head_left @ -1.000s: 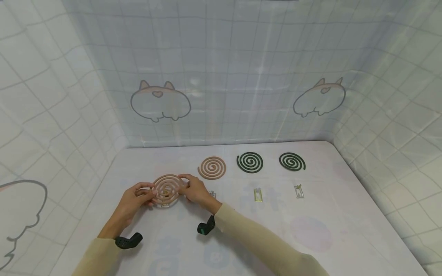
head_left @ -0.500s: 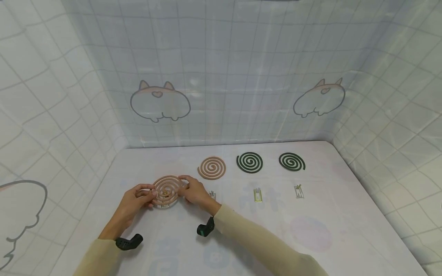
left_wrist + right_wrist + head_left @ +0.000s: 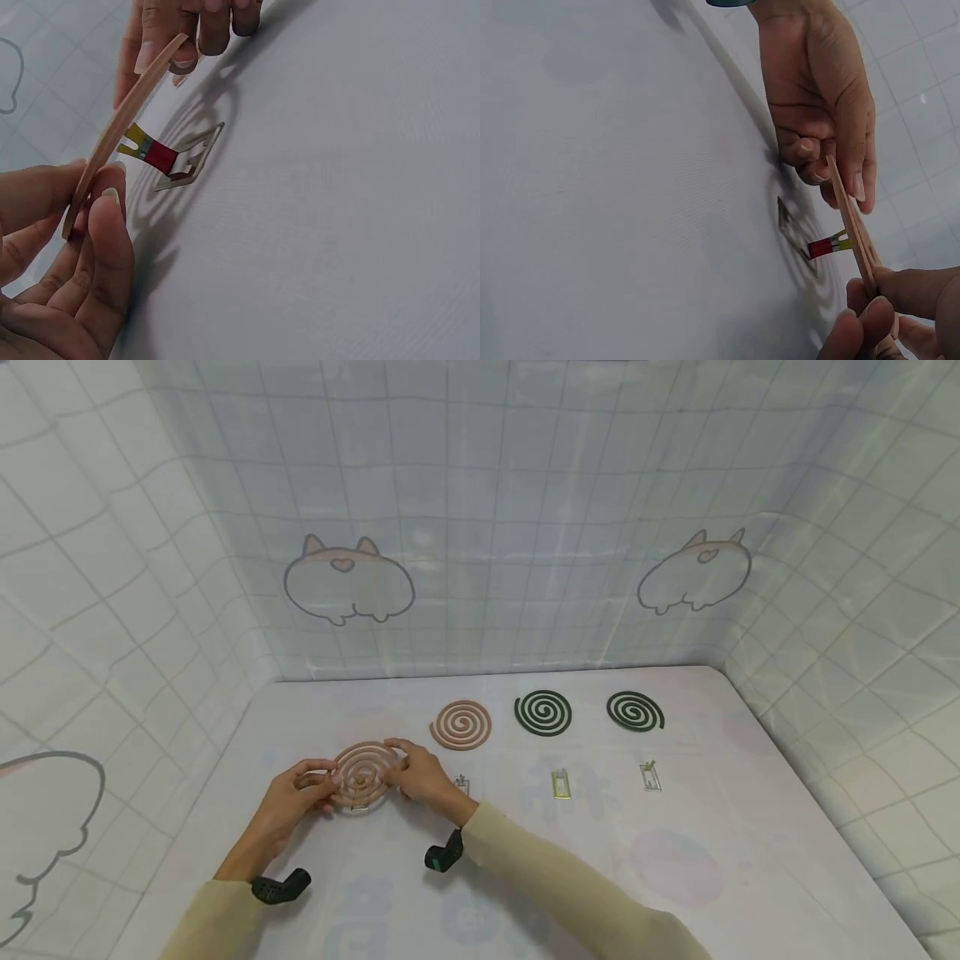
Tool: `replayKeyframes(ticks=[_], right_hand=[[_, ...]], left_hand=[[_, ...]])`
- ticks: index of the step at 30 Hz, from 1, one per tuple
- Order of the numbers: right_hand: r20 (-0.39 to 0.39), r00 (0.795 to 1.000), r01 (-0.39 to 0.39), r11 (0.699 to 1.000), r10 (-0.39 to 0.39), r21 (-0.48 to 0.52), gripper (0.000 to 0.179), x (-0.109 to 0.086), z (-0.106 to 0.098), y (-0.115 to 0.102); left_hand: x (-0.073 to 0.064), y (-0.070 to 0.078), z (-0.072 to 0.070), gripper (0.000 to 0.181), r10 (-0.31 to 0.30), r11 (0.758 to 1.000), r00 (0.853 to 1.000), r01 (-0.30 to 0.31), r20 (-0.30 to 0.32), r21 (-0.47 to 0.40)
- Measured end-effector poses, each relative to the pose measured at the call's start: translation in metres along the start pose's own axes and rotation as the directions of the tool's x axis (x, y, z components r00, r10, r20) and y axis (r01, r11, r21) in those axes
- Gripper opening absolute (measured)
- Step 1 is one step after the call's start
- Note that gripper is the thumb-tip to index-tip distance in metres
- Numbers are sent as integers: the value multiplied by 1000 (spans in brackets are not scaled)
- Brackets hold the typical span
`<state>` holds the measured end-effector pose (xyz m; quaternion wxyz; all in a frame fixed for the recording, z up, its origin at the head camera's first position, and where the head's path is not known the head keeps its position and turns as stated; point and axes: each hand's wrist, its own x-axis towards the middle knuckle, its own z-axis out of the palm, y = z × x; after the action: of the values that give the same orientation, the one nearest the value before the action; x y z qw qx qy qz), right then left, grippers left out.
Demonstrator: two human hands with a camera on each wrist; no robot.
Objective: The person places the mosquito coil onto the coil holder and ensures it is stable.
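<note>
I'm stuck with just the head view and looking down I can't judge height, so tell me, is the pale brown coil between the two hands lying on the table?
Observer: No. The left wrist view shows the coil edge-on, held up with a gap between it and the table.
Operator: Okay, and what's in that gap? The coil hides it from me.
Observer: An upright red tab with a yellow forked tip, rising from the small frame toward the coil's underside. I can't tell whether the tip touches.
</note>
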<state>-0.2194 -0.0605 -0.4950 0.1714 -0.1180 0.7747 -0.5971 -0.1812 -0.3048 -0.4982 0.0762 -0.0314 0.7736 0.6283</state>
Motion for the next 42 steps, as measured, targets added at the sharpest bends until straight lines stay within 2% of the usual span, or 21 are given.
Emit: replayKeyframes(ticks=[4, 11, 21, 31, 42], right_hand=[[2, 1000, -13, 1000, 14, -10, 57, 0, 1, 3], [0, 1000, -13, 1000, 13, 14, 56, 1, -1, 0], [6, 999, -38, 999, 38, -20, 55, 1, -1, 1], [10, 999, -30, 999, 31, -43, 55, 3, 0, 3], [8, 1000, -2, 1000, 2, 12, 55, 2, 1, -1]], left_hand=[[0, -2, 1, 53, 1, 1000, 1000, -1, 15, 8], [3, 2, 2, 52, -2, 1000, 1000, 2, -9, 24], [3, 2, 2, 56, -27, 997, 1000, 26, 9, 68], [3, 0, 0, 54, -27, 998, 1000, 27, 4, 56], [0, 3, -2, 49, -10, 998, 1000, 11, -20, 56]])
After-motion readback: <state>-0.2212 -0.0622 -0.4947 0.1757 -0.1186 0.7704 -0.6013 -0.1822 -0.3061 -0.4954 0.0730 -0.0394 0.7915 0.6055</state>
